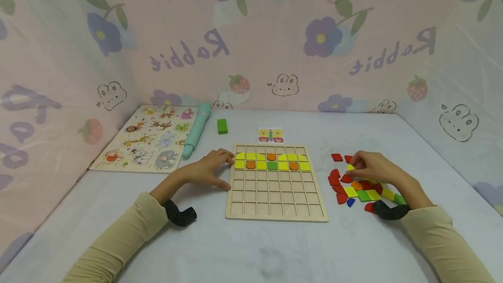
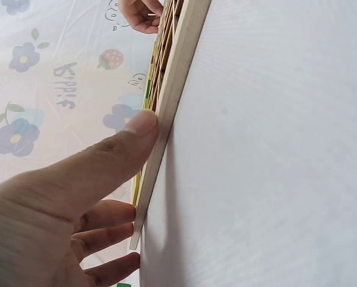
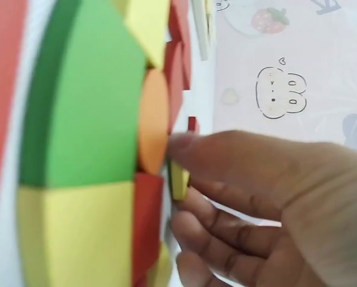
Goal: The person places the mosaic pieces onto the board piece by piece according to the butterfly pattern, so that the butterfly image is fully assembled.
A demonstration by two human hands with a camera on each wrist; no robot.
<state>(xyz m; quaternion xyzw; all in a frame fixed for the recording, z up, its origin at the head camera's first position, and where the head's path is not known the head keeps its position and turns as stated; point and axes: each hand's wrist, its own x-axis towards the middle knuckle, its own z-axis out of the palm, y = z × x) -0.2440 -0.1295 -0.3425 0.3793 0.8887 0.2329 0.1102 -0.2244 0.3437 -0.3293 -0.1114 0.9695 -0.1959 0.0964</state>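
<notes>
My left hand (image 1: 205, 170) rests along the left edge of a wooden grid board (image 1: 277, 211), fingers spread and relaxed. In the left wrist view, the thumb (image 2: 143, 122) touches the board's rim, with the other fingertips right at the same edge. Two rows of the board hold yellow pieces, orange discs (image 1: 271, 157) and a green square (image 1: 272, 166); the lower rows show bare cells. My right hand (image 1: 373, 167) is over a pile of loose coloured tiles (image 1: 363, 195), thumb and fingers pinching a yellow piece (image 3: 178, 180) with a rounded edge (image 1: 350, 167).
A small pattern card (image 1: 270, 135) lies behind the board. A green block (image 1: 222, 126) is further left, beside a mint-green stick-like object (image 1: 198, 130) and an animal puzzle board (image 1: 135, 143). Red tiles (image 1: 336, 157) lie right of the grid board. Printed cloth walls surround the table.
</notes>
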